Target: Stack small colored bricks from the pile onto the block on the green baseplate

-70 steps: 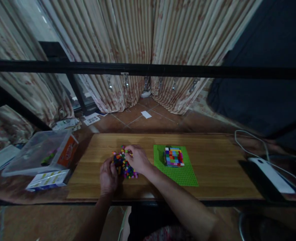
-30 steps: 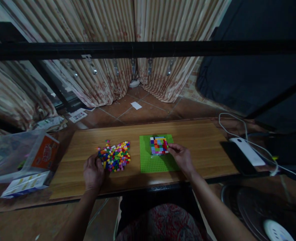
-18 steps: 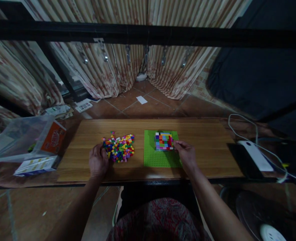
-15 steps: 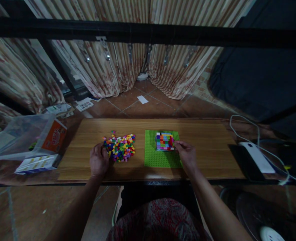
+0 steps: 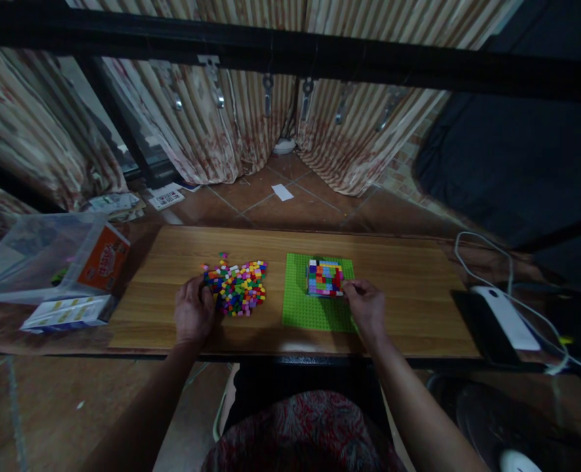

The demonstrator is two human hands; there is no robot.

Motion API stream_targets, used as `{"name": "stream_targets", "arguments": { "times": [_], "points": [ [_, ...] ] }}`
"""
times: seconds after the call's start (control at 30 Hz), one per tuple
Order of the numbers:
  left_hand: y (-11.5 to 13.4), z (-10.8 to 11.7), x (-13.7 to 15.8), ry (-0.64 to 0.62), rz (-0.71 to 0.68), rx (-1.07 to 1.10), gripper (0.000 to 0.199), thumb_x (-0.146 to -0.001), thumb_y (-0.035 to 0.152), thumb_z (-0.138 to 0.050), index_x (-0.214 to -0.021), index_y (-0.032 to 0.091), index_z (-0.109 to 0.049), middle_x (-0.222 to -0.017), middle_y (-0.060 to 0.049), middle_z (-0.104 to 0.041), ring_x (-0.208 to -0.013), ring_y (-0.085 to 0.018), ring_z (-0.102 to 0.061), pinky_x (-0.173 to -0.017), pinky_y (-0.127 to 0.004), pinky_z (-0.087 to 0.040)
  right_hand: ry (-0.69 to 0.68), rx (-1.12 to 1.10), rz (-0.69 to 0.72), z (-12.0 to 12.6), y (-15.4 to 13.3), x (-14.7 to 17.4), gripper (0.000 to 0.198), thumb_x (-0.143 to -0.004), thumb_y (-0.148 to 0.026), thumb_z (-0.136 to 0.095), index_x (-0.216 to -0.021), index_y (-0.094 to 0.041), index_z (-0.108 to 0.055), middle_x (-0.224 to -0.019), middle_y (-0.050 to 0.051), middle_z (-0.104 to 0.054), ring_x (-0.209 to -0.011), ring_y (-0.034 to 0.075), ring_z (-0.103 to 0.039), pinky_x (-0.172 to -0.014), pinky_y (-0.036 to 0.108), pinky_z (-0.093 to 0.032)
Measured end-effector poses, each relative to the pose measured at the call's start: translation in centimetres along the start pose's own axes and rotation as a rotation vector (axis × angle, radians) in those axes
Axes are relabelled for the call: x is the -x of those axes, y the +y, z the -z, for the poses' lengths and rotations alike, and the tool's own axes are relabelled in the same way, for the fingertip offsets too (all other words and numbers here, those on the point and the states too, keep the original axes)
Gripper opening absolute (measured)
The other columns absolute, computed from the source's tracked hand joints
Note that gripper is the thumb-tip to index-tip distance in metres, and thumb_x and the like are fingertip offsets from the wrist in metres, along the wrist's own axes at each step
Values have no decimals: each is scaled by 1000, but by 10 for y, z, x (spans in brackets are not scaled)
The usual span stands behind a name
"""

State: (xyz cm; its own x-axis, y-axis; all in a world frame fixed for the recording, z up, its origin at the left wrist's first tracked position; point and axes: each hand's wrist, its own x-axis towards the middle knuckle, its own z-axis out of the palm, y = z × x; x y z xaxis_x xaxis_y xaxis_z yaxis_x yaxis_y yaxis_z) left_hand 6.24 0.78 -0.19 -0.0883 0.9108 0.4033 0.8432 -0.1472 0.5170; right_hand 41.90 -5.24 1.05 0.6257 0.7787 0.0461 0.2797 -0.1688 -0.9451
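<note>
A pile of small, many-coloured toy bricks (image 5: pixel 239 285) lies on the wooden table. My left hand (image 5: pixel 195 311) rests against the left edge of this pile, its fingers loosely curved and thumb apart; the fingertips are partly hidden. On a green studded baseplate (image 5: pixel 298 314) stands a block built of multicoloured bricks (image 5: pixel 325 278). My right hand (image 5: pixel 365 305) is at the block's right side, thumb and forefinger pinched together at its edge. Whatever may be between those fingertips is too small to make out.
Left of the table are a clear plastic bin (image 5: pixel 39 255) with an orange label and a white box (image 5: pixel 69 313). At the right end lie a black flat object (image 5: pixel 482 328), a white device (image 5: pixel 507 318) and a pale cable (image 5: pixel 487 239). Striped curtains (image 5: pixel 241 131) hang behind.
The view has shifted and tilted slightly. Both hands stay nearly where they were, the left at the pile and the right at the block's right edge.
</note>
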Motion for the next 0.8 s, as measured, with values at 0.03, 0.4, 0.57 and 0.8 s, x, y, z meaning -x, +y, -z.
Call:
{"name": "stream_targets", "arguments": {
  "times": [0.03,0.4,0.57,0.8],
  "points": [
    [1,0,0,-5,-2,4,33,-87,27,-40,-111,15,-58,-111,-13,-61,-108,-26,-53,-97,-42,-43,1,1,4,-1,1,0,37,-70,-50,-67,-74,-13,-68,-66,6,-68,-57,17,-59,-54,27,-45],
    [1,1,-1,-6,1,15,34,-88,27,-37,-111,13,-58,-111,-14,-61,-108,-25,-53,-97,-41,-42,105,-54,74,7,-10,15,38,-78,-52,-58,-72,-15,-65,-62,3,-63,-53,14,-54,-53,26,-41],
    [1,0,0,-6,-5,27,34,-89,26,-36,-112,12,-58,-111,-15,-61,-109,-25,-53,-98,-41,-42,117,-42,199,5,-41,44,33,-82,-49,-57,-76,-17,-64,-63,1,-62,-57,14,-55,-57,25,-42],
    [0,-2,1,-1,13,32,33,-90,24,-36,-111,13,-58,-110,-14,-62,-109,-25,-53,-98,-40,-42,-541,41,276,-40,-56,122,21,-89,-35,-52,-80,-22,-66,-73,1,-65,-68,15,-59,-62,25,-44]
  ]
}}
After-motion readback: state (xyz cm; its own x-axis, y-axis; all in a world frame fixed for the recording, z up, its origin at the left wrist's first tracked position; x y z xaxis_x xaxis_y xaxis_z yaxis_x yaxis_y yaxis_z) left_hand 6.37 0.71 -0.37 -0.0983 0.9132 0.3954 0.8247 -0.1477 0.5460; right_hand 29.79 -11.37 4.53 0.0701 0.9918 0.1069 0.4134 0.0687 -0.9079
